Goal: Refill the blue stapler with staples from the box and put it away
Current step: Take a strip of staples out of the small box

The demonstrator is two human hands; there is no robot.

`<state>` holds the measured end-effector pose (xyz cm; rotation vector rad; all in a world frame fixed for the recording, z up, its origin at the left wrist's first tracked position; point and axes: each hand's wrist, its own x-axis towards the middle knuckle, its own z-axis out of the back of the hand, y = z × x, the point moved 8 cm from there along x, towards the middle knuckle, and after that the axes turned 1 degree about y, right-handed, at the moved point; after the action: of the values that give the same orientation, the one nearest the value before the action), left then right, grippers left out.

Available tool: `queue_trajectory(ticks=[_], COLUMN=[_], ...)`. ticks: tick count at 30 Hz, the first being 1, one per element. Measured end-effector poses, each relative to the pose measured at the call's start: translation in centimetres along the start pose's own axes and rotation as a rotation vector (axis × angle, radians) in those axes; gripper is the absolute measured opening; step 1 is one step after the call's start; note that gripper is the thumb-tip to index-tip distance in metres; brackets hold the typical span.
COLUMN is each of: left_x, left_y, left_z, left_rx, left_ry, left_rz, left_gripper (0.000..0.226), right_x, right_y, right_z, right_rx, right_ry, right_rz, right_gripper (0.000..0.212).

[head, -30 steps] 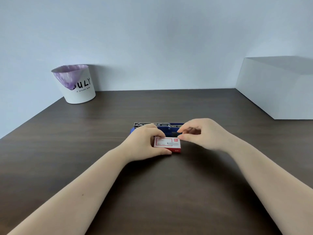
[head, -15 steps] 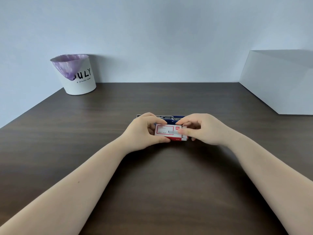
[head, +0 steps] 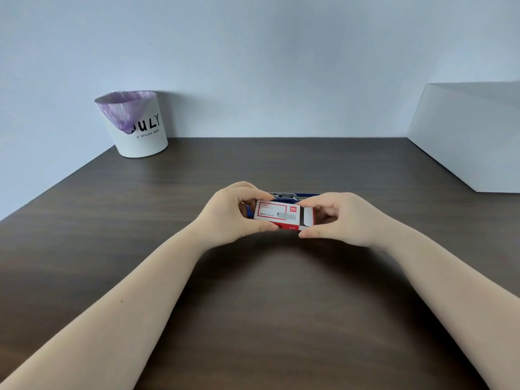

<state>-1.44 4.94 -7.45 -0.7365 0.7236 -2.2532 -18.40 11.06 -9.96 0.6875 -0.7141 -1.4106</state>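
Two hands: left hand (head: 229, 213), right hand (head: 342, 218); one staple box (head: 277, 213); one blue stapler (head: 284, 195); one bin (head: 139, 128); one white box (head: 472, 136); one table (head: 253, 305)

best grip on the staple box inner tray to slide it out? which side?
Come from the right. The white tray end already sticks out of the staple box sleeve there; pinch its far and near edges, as the right hand does, probably pulling rightward while the left hand steadies the sleeve.

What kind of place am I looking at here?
Probably a desk at home or in an office: a dark wood tabletop against a plain wall, a small lined wastebasket, and a staple box with a blue stapler behind it.
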Motion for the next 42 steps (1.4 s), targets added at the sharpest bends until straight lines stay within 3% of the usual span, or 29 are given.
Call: queue_trajectory(ticks=[6,13,26,31,35,42], left_x=[0.1,-0.3,-0.3,-0.3,-0.3,-0.2], left_y=[0.1,0.2,0.7,1.2,1.0,0.7], left_z=[1.7,2.7,2.1,1.9,1.9,2.0], left_rx=[-0.024,-0.226,-0.154,-0.136,-0.135,-0.114], left_ry=[-0.038,-0.057,0.039,0.064,0.052,0.057], left_rz=[0.006,0.002,0.025,0.054,0.032,0.016], left_gripper=[0.042,0.043,0.043,0.038,0.042,0.039], right_x=[0.0,0.0,-0.3,-0.5,-0.6,-0.2], right_y=[0.4,0.6,1.4,3.4,4.6,4.7], right_z=[0.8,0.2,0.2,1.5,0.5,-0.4], right_rx=[-0.122,-0.2,-0.328,-0.402,-0.474,-0.599], right_ry=[-0.064,-0.037,-0.023,-0.2,-0.113,0.012], right_rz=[0.036,0.03,0.051,0.23,0.281,0.231], right_gripper=[0.049,0.054,0.053,0.024,0.013,0.014])
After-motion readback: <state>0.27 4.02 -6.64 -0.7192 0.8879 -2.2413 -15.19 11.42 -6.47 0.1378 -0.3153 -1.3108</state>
